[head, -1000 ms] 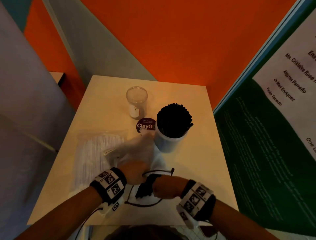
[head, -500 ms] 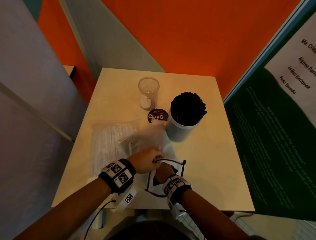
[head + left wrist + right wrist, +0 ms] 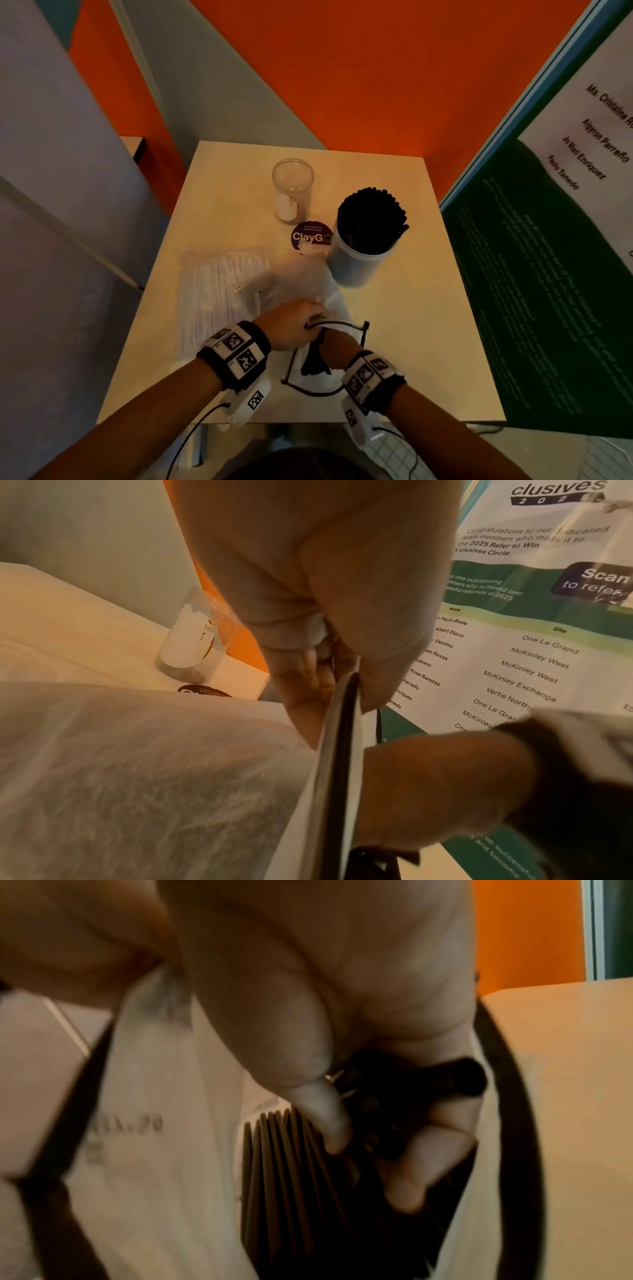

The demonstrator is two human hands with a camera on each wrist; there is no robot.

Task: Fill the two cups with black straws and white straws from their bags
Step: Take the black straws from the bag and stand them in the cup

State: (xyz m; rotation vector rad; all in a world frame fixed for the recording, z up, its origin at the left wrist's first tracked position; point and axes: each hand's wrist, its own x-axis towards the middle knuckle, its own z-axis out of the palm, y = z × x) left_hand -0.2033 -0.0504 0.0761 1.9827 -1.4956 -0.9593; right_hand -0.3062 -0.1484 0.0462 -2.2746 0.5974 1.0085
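A white cup packed with black straws stands right of centre on the table. Behind it to the left is an empty clear cup. A sealed bag of white straws lies flat on the left. Beside it lies a translucent bag with a black rim. My left hand pinches that rim and holds the mouth up. My right hand is inside the mouth, its fingers curled round a bunch of black straws.
A round purple sticker lies between the two cups. An orange wall stands behind the table, and a green and white poster board close along its right edge. A grey partition is on the left.
My right hand has gone from the bag's opening into the bag. My left hand has drawn back from further up the bag to its rim.
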